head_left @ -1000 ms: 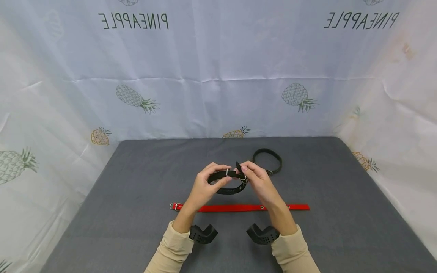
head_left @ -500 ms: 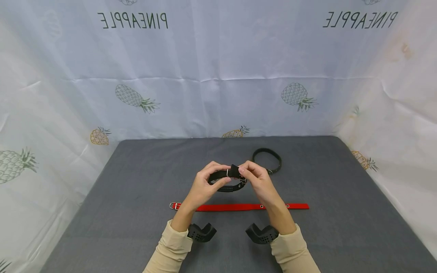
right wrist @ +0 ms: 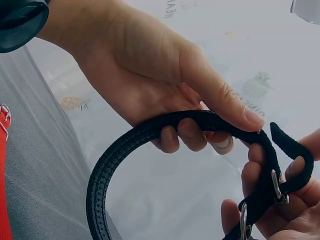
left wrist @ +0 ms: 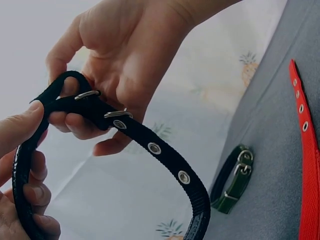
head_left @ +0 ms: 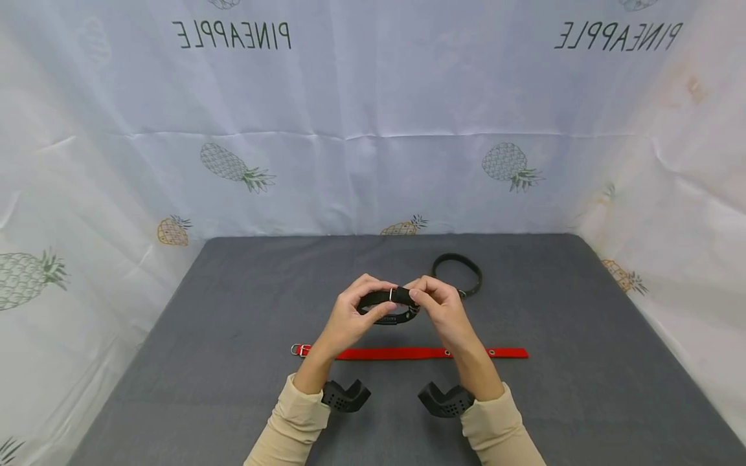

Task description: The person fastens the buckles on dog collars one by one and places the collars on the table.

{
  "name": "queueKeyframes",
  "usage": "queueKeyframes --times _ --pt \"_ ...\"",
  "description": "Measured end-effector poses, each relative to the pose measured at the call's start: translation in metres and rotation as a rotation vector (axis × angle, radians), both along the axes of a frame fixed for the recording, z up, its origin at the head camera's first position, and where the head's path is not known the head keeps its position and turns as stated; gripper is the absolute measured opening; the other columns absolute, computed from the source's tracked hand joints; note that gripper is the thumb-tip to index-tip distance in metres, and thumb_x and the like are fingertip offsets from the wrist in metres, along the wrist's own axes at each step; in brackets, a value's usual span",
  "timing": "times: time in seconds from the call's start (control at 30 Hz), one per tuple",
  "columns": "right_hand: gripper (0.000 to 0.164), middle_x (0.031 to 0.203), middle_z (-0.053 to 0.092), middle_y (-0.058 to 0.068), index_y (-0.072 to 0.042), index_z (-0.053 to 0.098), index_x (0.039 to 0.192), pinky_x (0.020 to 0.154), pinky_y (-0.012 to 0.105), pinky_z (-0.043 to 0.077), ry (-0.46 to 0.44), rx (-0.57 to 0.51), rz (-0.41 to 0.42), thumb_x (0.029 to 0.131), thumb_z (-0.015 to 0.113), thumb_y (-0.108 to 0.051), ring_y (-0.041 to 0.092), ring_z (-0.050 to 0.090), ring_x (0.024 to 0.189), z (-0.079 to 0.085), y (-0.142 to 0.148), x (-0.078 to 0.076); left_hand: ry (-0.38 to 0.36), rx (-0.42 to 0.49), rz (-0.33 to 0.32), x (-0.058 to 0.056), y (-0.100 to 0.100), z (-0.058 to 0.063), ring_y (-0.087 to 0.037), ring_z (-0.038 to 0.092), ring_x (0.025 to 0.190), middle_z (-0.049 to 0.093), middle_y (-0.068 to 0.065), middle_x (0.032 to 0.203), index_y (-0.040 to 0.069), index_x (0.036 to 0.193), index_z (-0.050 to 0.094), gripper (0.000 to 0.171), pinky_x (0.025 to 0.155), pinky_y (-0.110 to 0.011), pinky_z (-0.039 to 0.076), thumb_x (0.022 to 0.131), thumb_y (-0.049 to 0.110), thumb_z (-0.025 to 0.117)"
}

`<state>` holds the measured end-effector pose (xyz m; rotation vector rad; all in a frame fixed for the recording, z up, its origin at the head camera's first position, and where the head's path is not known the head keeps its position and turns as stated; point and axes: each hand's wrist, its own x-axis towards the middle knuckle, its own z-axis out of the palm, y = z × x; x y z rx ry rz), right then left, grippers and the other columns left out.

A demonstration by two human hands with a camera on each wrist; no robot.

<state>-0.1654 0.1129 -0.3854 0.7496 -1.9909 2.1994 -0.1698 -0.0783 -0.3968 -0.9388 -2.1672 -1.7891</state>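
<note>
A black pet collar with metal eyelets is held up in a loop between both hands, above the table. The left hand grips its band at the left, thumb on the strap and fingers curled round it, as the right wrist view shows. The right hand pinches the strap at the buckle. There the free end bends back in a small loop around a right fingertip, its tip close to the left thumb. A second metal fitting sits on the band beside the buckle.
A red collar lies stretched out on the grey tabletop below the forearms, buckle at the left. Behind the right hand lies a buckled dark green collar. A white pineapple-print curtain surrounds the table's back and sides.
The strap's free end, upright in the right fingers before, has been folded over leftward and down onto the band. Both hands stay nearly in place; the red and green collars have not moved.
</note>
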Motion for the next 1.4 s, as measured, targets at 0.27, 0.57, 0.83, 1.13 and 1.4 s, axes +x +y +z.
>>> queueKeyframes --times 0.27,0.57,0.83,1.13,1.4 --pt "0.027 0.094 0.064 -0.015 -0.021 0.06 0.079 0.074 0.02 0.045 0.032 -0.018 0.028 0.096 0.052 -0.001 0.004 0.054 0.084 -0.002 0.001 0.0 0.02 -0.018 0.006 -0.002 0.001 0.0 -0.005 0.054 0.088 0.06 -0.012 0.103 0.005 0.117 0.067 0.027 0.075 -0.021 0.05 0.091 0.011 0.066" --pt "0.02 0.094 0.062 -0.014 -0.017 0.057 0.08 0.075 0.021 0.047 0.024 0.008 0.048 0.096 0.055 -0.006 0.005 0.055 0.085 -0.004 0.002 0.001 0.042 -0.027 0.013 -0.001 0.0 -0.002 -0.005 0.054 0.093 0.062 -0.011 0.104 0.005 0.117 0.068 0.027 0.079 -0.022 0.05 0.092 0.014 0.065" --pt "0.017 0.09 0.06 -0.013 -0.018 0.059 0.083 0.073 0.022 0.047 0.011 0.019 0.051 0.096 0.056 -0.006 0.007 0.052 0.078 -0.006 0.0 0.003 0.08 0.034 0.035 0.0 0.0 -0.004 -0.003 0.059 0.091 0.066 -0.016 0.102 0.0 0.111 0.07 0.025 0.074 -0.021 0.054 0.086 0.003 0.069" --pt "0.007 0.09 0.061 -0.012 -0.019 0.056 0.103 0.082 0.022 0.051 -0.089 0.046 0.057 0.1 0.052 -0.015 0.008 0.059 0.081 -0.001 0.005 0.0 0.043 0.099 0.051 -0.002 0.0 -0.002 -0.001 0.059 0.088 0.064 -0.018 0.099 -0.001 0.106 0.068 0.02 0.077 -0.02 0.054 0.087 0.005 0.069" --pt "0.024 0.084 0.059 -0.007 -0.021 0.062 0.106 0.076 0.026 0.048 -0.131 0.091 0.178 0.104 0.039 -0.024 0.011 0.054 0.079 -0.005 0.011 -0.005 -0.01 0.125 0.02 -0.003 -0.003 0.0 0.001 0.058 0.088 0.06 -0.021 0.101 -0.003 0.11 0.063 0.022 0.08 -0.018 0.053 0.092 0.008 0.064"
